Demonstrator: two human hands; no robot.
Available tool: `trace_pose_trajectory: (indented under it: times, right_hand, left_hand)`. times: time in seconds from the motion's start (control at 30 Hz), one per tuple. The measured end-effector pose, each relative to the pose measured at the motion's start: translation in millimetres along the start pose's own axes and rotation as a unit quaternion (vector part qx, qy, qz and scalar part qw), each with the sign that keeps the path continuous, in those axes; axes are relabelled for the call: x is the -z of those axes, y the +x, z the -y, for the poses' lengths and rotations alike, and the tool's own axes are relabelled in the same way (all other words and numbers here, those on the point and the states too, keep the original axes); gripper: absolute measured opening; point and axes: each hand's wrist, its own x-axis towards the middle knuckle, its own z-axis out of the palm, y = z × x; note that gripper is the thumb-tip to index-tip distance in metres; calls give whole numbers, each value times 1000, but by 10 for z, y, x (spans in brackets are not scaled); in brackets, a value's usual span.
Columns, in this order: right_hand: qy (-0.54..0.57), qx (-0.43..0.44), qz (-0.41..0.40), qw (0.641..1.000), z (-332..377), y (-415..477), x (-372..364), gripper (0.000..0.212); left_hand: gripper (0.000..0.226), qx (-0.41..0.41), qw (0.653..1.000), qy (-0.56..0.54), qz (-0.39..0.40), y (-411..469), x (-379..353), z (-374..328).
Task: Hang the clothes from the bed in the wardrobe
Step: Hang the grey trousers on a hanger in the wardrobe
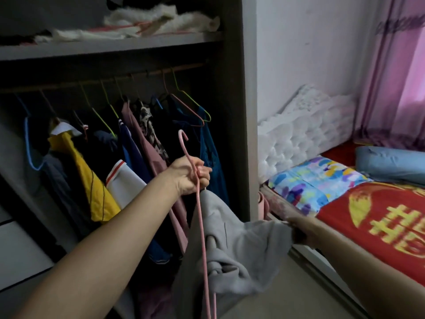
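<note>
My left hand [192, 174] grips a pink wire hanger [200, 222] just below its hook, in front of the open wardrobe [247, 111]. A grey garment [239, 254] hangs from that hand and the hanger. My right hand [296, 226] pinches the garment's right edge and holds it out toward the bed [372, 226]; the fingers are mostly hidden by cloth. The wardrobe rail [103, 81] carries several hung clothes on coloured hangers.
A shelf [110, 46] above the rail holds folded white and dark fabric. The bed has a red cover, a patterned pillow [317, 180] and a blue bolster [391, 164]. A white padded headboard [305, 125] stands against the wall. Pink curtains [395, 77] hang at right.
</note>
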Motion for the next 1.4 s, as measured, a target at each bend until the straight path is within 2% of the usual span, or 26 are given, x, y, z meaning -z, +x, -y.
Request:
trace_pose_trajectory:
  times: [0.07,0.13,0.23,0.37,0.5,0.57,0.63,0.7,0.77,0.87,0.93,1.0,1.1,1.2,1.27,1.4]
  right_hand:
    - [-102,14,-2,995,-49,-76,-51,32]
    - [-176,67,10,982,36,-249,-101,23]
    - [-144,129,86,977,239,-547,-190,22]
    - [-84,86,258,959,425,-935,-280,40]
    - [-63,93,351,930,589,-1102,-244,53]
    - [-64,127,360,922,730,-1160,-223,51]
    - [-104,181,335,919,883,-1220,-248,44]
    - [-118,237,293,919,1015,-1209,-312,34]
    - [-83,272,241,928,1159,-1142,-368,29]
    - [-75,299,162,937,1406,-1045,-345,28]
    - [-98,301,125,940,1532,-958,-304,28]
    - [-121,295,91,943,1628,-812,-301,30]
    - [-154,288,48,944,1778,-570,-365,35]
    - [-156,276,1,948,1889,-380,-403,35]
    - [-133,282,-6,950,1974,-321,-425,35]
    - [-82,298,-38,950,2240,-334,-520,32]
  left_hand:
    - [19,-10,1000,12,-8,20,-114,-4]
    - [21,-25,999,29,-21,47,-172,-4]
    - [25,-37,997,52,-48,90,-208,-1]
    - [30,-33,997,42,-50,165,-291,61]
    - [34,-40,999,6,-32,254,-344,6]
    - [32,-44,998,8,-41,293,-327,-59]
    - [29,-45,997,45,-53,342,-300,-129]
    - [24,-50,992,104,-50,390,-261,-233]
    - [24,-68,975,204,-52,457,-198,-383]
    - [27,-148,914,357,-124,662,-54,-687]
    - [20,-216,871,404,-178,866,49,-929]
    - [15,-283,813,459,-221,1118,125,-1197]
    - [16,-355,687,580,-257,1572,158,-1564]
    - [28,-410,550,687,-241,2084,125,-1888]
    - [37,-404,488,742,-218,2410,80,-2098]
    - [57,-297,361,864,-189,2879,167,-2356]
